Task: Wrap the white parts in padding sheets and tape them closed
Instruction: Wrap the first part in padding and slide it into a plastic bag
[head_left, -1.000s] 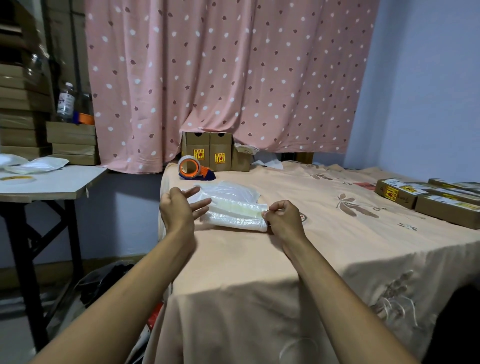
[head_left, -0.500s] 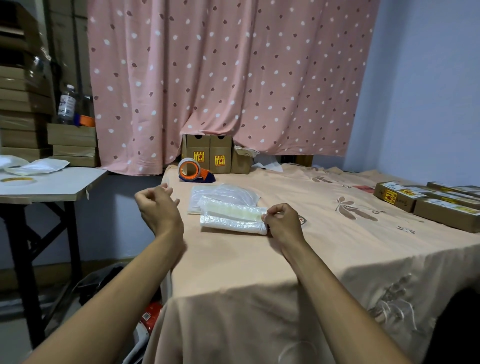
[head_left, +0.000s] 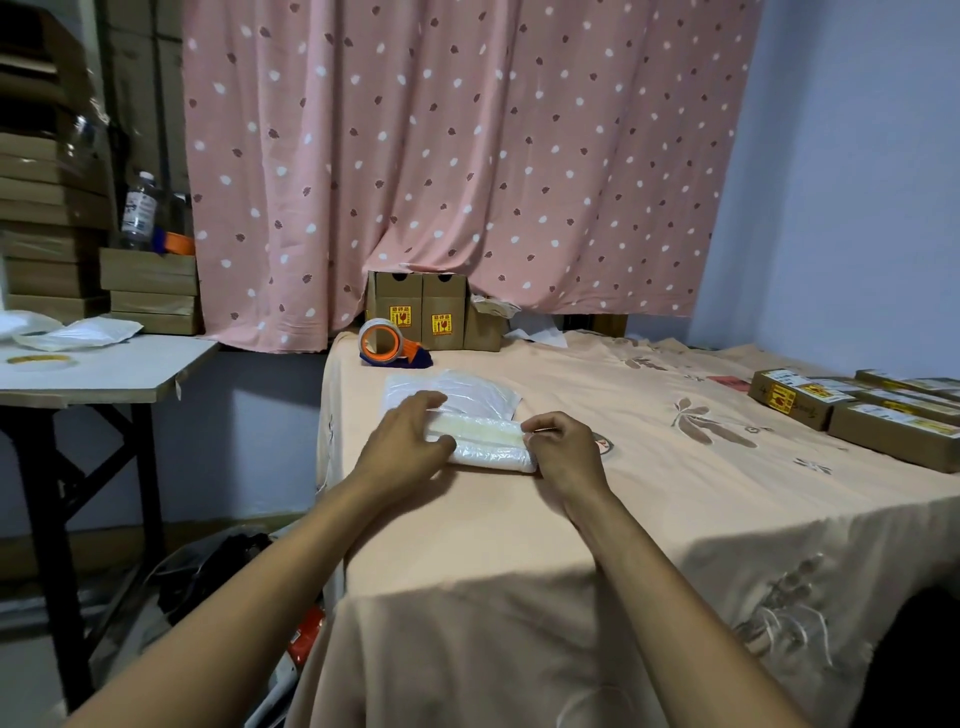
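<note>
A white padding-wrapped bundle (head_left: 488, 444), a pale yellowish tape strip along its top, lies on the peach-clothed tabletop (head_left: 649, 514) just in front of a flat stack of clear padding sheets (head_left: 467, 387). The left hand (head_left: 408, 447) grips its left end, fingers curved over the top. The right hand (head_left: 566, 454) pinches its right end with curled fingers.

The room is dim, with a blue-grey look. Soft light from above makes the top of the tablecloth (head_left: 649, 467) brighter, and its near front edge hangs in shadow. The wrapped bundle (head_left: 488, 441) shines a little. Walls and the side table (head_left: 104, 374) bend near the picture's edges. Small box labels (head_left: 782, 397) look blurry.
</note>
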